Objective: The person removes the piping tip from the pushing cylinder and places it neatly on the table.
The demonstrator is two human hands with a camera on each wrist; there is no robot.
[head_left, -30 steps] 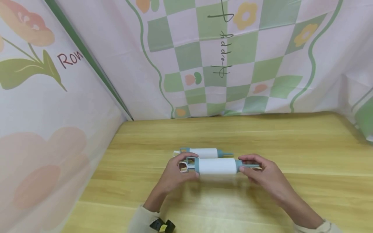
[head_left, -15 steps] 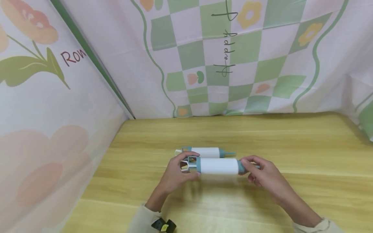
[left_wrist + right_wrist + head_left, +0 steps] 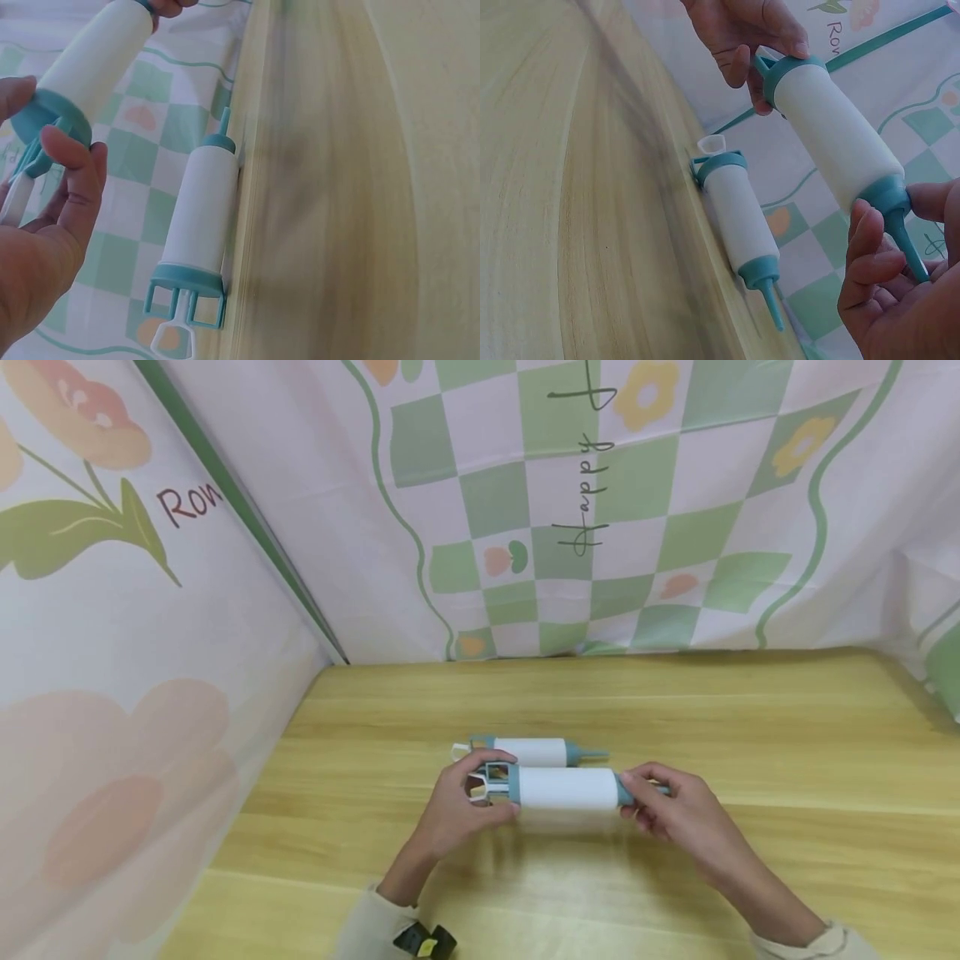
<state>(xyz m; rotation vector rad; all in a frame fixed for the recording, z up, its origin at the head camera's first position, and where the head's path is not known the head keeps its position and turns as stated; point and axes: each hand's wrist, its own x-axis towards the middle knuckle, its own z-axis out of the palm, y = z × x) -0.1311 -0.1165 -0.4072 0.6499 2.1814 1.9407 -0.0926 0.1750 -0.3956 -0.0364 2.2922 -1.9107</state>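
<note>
Held tube (image 3: pixel 566 787) is up off the worktop (image 3: pixel 787 735), close to level, spanned between both hands. Left hand (image 3: pixel 450 806) pinches the teal collar at the handle end, thumb one side, fingers the other, white handle (image 3: pixel 16 201) sitting inside the curve of the palm. Right hand (image 3: pixel 682 806) grips the cap at the nozzle end, thumb and fingers around its base, nozzle (image 3: pixel 907 244) running back toward the palm. Barrel is bare between them — probably a steadying hold: ends supported, load split, either end free to be worked against the other.

Second tube (image 3: pixel 529 750) lies on the worktop just beyond, roughly parallel, nozzle also to the right; likely parked there for reach. Its handle end is partly behind the left hand in the head view, so the gap there is hard to judge.

Edges: rear edge meets the checked cloth (image 3: pixel 491 502), left edge meets the flower cloth (image 3: pixel 135 635). Tight side is forward — second tube in the way. Best room is right and toward the person.
</note>
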